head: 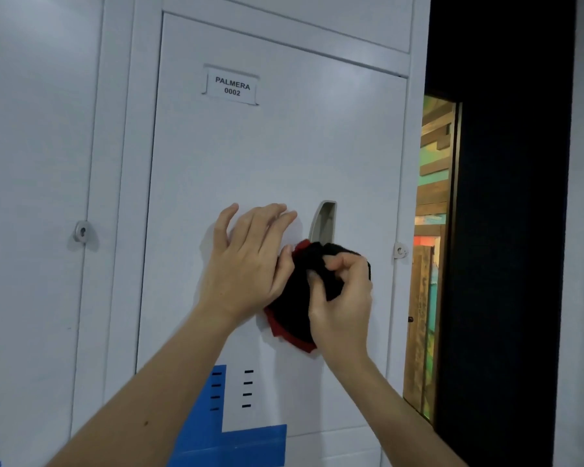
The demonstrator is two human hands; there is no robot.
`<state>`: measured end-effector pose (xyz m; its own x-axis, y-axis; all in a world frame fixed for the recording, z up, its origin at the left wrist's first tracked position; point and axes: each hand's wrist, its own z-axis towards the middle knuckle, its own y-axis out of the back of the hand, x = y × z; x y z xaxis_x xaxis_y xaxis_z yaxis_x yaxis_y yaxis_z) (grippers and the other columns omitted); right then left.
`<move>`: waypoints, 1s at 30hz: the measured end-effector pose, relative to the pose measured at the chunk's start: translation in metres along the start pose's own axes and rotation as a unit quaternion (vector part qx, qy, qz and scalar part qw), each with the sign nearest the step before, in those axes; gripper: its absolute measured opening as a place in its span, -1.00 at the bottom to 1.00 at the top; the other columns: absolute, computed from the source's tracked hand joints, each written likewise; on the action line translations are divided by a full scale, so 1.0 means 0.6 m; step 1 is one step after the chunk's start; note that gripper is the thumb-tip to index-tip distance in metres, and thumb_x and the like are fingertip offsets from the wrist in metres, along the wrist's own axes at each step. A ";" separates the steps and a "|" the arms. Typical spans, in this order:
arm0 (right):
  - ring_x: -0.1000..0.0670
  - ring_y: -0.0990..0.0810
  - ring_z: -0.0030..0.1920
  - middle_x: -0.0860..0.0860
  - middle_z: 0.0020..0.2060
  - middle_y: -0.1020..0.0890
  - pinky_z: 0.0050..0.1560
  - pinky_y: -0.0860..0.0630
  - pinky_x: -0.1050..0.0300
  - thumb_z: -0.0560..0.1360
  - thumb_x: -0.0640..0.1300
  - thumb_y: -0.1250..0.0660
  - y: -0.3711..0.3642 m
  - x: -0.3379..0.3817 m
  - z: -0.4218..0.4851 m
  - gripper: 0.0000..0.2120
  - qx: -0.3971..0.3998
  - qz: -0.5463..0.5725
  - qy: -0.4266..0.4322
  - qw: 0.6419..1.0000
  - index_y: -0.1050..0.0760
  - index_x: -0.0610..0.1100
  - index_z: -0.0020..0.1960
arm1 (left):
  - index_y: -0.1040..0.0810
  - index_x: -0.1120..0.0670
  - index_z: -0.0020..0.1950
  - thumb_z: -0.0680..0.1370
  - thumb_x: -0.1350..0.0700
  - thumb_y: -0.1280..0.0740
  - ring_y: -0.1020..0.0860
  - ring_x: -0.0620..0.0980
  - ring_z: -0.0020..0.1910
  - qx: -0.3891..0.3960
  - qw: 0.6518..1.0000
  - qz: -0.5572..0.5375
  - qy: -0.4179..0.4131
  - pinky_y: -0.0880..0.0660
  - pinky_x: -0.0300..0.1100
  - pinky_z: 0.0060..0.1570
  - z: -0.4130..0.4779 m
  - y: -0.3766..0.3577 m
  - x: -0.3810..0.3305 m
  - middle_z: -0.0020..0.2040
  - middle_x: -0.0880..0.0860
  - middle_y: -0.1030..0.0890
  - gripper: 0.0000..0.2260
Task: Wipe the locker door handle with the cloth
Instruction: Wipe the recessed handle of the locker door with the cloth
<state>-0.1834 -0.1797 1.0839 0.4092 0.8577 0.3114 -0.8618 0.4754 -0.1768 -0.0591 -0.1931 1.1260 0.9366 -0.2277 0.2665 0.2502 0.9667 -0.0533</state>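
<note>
The right hand [344,298] has its fingers curled tight around a bunched black cloth [294,315] with a red edge, held against the white locker door [250,156] with its upper part over the lower end of the grey handle [323,220]. The left hand [250,261] lies just left of the handle with fingers straight and spread, holding nothing, its thumb at the cloth's left edge. A label [232,85] reading "PALMERA 0002" sits higher on the door.
</note>
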 end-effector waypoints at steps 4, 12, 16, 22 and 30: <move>-0.06 -0.46 -0.10 0.15 -0.18 -0.43 0.01 -0.44 -0.19 0.39 -0.27 -0.29 -0.027 0.035 0.073 -0.64 -0.040 0.011 0.007 0.999 -0.23 0.15 -0.14 | -0.46 0.20 0.26 0.57 0.08 -0.09 -0.43 0.01 0.18 -0.014 1.000 -0.021 0.014 -0.05 -0.02 0.39 0.002 0.001 0.001 0.19 0.13 -0.55 -0.65; 0.04 -0.44 -0.15 0.18 -0.21 -0.40 -0.01 -0.44 -0.15 0.41 -0.31 -0.32 -0.027 0.034 0.083 -0.58 -0.029 -0.013 0.025 0.999 -0.20 0.15 -0.16 | -0.46 0.22 0.30 0.57 0.07 -0.07 -0.40 0.01 0.21 -0.004 0.998 -0.048 0.033 -0.03 -0.05 0.39 0.002 0.007 0.002 0.21 0.15 -0.53 -0.61; 0.16 -0.31 -0.18 0.22 -0.23 -0.36 0.05 -0.27 0.27 0.42 -0.25 -0.27 0.008 -0.016 0.015 -0.74 0.043 -0.091 0.122 0.987 -0.25 0.05 -0.14 | -0.47 0.22 0.28 0.56 0.08 -0.06 -0.37 0.01 0.24 -0.001 0.997 -0.059 0.040 -0.02 -0.04 0.39 0.003 0.009 0.003 0.21 0.17 -0.53 -0.60; 0.06 -0.37 -0.11 0.15 -0.14 -0.37 0.15 -0.12 0.28 0.40 -0.31 -0.12 0.056 -0.064 0.004 -0.81 0.062 -0.200 0.256 0.944 -0.32 -0.06 -0.07 | -0.46 0.22 0.28 0.57 0.09 -0.06 -0.38 0.01 0.23 -0.002 0.998 -0.053 0.032 -0.02 -0.04 0.39 0.000 0.008 0.002 0.20 0.16 -0.53 -0.62; 0.05 -0.36 -0.08 0.14 -0.14 -0.38 0.08 -0.21 0.20 0.41 -0.29 -0.11 0.044 -0.052 0.029 -0.81 0.039 -0.167 0.231 0.958 -0.31 -0.05 -0.06 | -0.49 0.22 0.26 0.56 0.08 -0.08 -0.39 0.01 0.22 -0.013 0.998 -0.050 0.025 -0.02 -0.05 0.39 0.002 0.006 0.002 0.18 0.16 -0.54 -0.62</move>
<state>-0.2241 -0.1970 1.0859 0.7396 0.6638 -0.1116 -0.6719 0.7380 -0.0634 -0.0572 -0.1901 1.1272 0.9177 -0.3287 0.2229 0.3485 0.9357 -0.0549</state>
